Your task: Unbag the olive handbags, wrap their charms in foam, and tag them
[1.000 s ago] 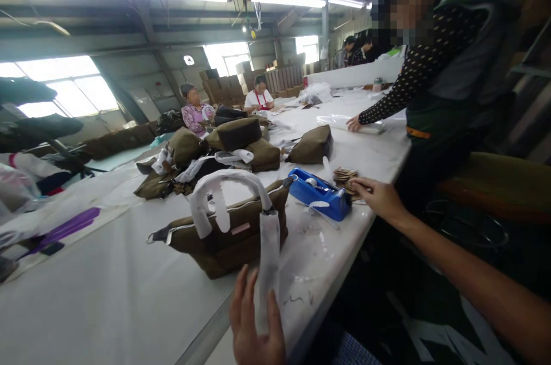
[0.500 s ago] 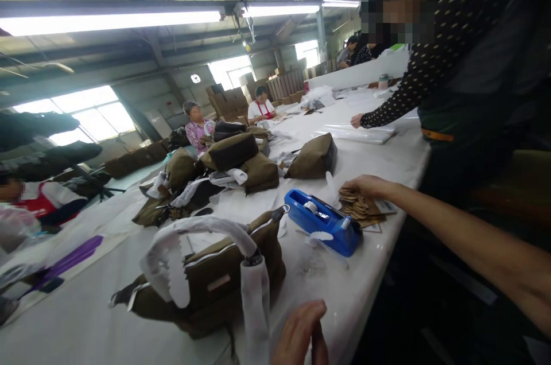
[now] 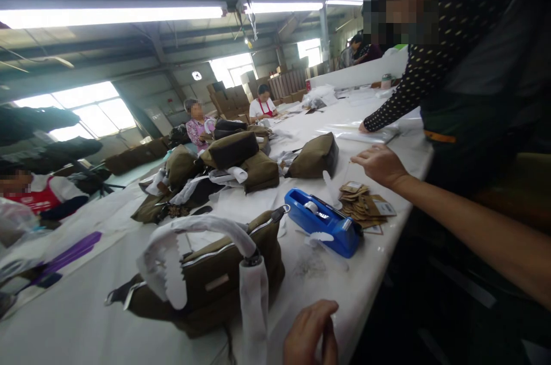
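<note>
My left hand (image 3: 310, 332) is low in the view, beside the near end of an olive handbag (image 3: 215, 279). Its fingers curve loosely, the thumb stands apart, and nothing shows between them. The bag lies on the white table, its handle wrapped in white paper. My right hand (image 3: 381, 165) is raised just above and beyond a pile of brown paper tags (image 3: 361, 204). Its thumb and fingers are pinched together; anything between them is too small to make out. A blue tape dispenser (image 3: 322, 221) stands between the handbag and the tags.
More olive bags (image 3: 232, 152) are heaped farther back, with a single bag (image 3: 314, 157) to their right. A co-worker in dotted sleeves (image 3: 400, 89) handles clear plastic sheets (image 3: 365, 134) at right. Other people sit along the far side. The table edge (image 3: 387, 261) runs along the right.
My right hand has lifted off the pile of brown tags and moved up and away from it. My left hand has shifted slightly to the right. The co-worker's hand has moved slightly right.
</note>
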Action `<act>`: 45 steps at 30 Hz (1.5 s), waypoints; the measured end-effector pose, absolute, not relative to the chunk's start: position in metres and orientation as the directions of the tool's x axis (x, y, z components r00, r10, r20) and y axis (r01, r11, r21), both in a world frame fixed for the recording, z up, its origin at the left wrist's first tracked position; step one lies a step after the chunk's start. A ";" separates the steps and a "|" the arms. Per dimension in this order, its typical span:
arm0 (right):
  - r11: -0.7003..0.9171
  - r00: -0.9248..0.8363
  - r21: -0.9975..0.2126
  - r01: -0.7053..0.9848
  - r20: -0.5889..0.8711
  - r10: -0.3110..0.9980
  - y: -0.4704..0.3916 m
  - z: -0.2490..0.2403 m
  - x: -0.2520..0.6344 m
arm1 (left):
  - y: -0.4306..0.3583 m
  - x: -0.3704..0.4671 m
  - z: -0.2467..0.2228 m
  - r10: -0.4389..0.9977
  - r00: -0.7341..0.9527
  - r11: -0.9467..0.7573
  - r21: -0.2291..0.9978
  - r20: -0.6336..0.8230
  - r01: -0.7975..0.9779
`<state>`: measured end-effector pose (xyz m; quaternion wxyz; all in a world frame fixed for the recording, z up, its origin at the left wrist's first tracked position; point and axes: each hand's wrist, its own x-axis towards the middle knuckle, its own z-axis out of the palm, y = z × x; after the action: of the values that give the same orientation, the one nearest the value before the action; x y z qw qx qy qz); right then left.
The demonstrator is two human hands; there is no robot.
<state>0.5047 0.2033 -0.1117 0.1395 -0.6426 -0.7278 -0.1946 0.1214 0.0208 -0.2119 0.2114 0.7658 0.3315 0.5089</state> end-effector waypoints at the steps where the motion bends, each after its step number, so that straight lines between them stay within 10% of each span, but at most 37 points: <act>1: 0.087 -0.134 0.122 0.989 0.465 0.875 0.202 -0.107 0.503 | 0.023 0.123 -0.206 0.745 0.274 -0.666 0.691 0.608 0.281; 18: 0.032 -0.208 0.264 0.964 0.671 0.712 0.176 -0.036 0.472 | 0.166 0.246 -0.098 0.904 0.405 -0.129 0.991 0.135 -0.043; 29: 0.224 -0.337 0.259 0.939 0.817 0.468 0.103 -0.010 0.425 | 0.144 0.238 -0.082 0.831 0.535 -0.066 0.983 0.150 -0.172; 34: 0.320 -0.253 0.057 0.946 0.746 0.616 0.060 -0.058 0.410 | 0.069 0.142 -0.097 0.899 0.416 -0.237 0.951 0.137 0.199; 38: 0.521 -0.231 -0.480 0.706 0.539 0.810 0.022 -0.105 0.343 | 0.020 0.080 -0.095 0.892 0.424 -0.377 0.776 0.158 0.505; 41: 0.381 -0.278 -0.832 0.403 0.286 0.917 -0.005 -0.124 0.276 | -0.002 0.053 -0.089 0.858 0.472 -0.469 0.681 0.201 0.563; 45: 0.101 -0.262 -0.980 0.172 0.054 0.964 -0.015 -0.133 0.221 | -0.016 0.021 -0.081 0.868 0.440 -0.477 0.635 0.230 0.608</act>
<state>0.2214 -0.0147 -0.1327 0.4020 -0.4552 -0.6237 0.4920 0.0206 -0.0164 -0.0806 0.2375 0.8147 0.4530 0.2733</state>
